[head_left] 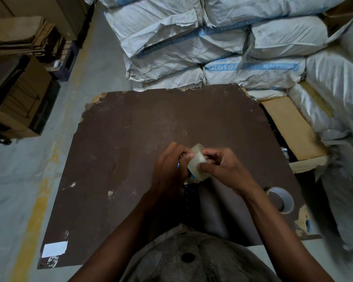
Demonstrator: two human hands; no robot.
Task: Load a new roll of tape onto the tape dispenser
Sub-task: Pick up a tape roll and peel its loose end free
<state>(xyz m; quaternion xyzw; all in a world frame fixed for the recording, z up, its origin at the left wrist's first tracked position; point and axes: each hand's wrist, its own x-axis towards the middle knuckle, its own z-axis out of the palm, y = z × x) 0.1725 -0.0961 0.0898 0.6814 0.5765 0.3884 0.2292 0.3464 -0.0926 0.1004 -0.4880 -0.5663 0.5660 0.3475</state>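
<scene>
A concrete floor (102,58) with a worn yellow stripe (35,216) runs down the left of the frame. In the upper left stand stacked flattened cardboard (18,35) and an open cardboard box (20,98) holding what looks like folded card. The middle of the frame is filled by a dark brown table (151,123), its edges chipped, with a white label (54,248) at its lower left corner. Behind it, across the top of the frame, grey woven sacks (192,43) with blue printing are piled in rows.

At the centre, over the table, the left hand (167,169) has its fingers curled around the tape dispenser (189,180), mostly hidden, with only bits of blue and metal showing. Touching it on the right is the roll of clear tape (198,163), pinched by the thumb and fingers of the right hand (222,167); both grips are closed on these things.

At the table's lower right lies a second tape roll (281,200), flat, well apart from the hands. Right of the table a tan cardboard box (289,127) sits among more sacks.
</scene>
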